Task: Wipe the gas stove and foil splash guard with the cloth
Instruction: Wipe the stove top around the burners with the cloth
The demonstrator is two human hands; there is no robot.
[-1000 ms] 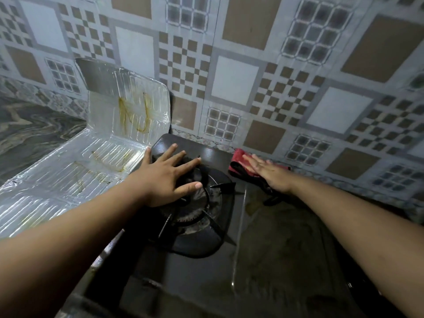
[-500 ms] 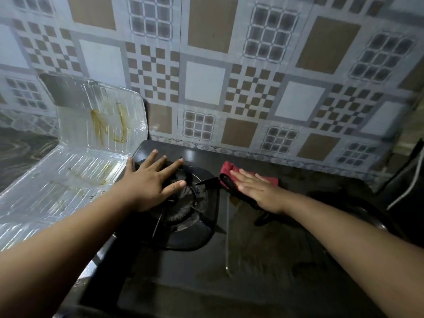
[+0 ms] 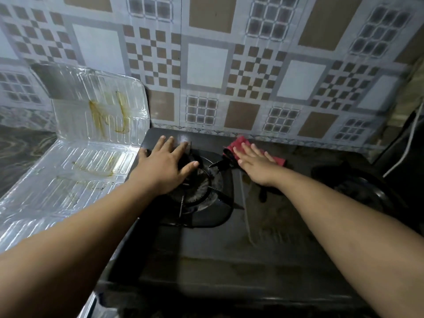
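Change: my right hand (image 3: 253, 165) has slid the red cloth (image 3: 238, 144) rightward along the stove's rear edge.
Right hand: fingers flat, pressing cloth.
Left hand (image 3: 164, 166): fingers spread, resting on left burner grate (image 3: 215, 187).
Black glass-top gas stove (image 3: 263, 230): streaked.
Silver foil splash guard (image 3: 96, 115): yellow-stained, left of stove.

— What carried everything?
— A dark marbled stone desk (image 3: 20, 152).
— And directly on it?
— A black glass-topped gas stove (image 3: 206, 253), with a creased, yellow-stained silver foil splash guard (image 3: 75, 175) just beside.
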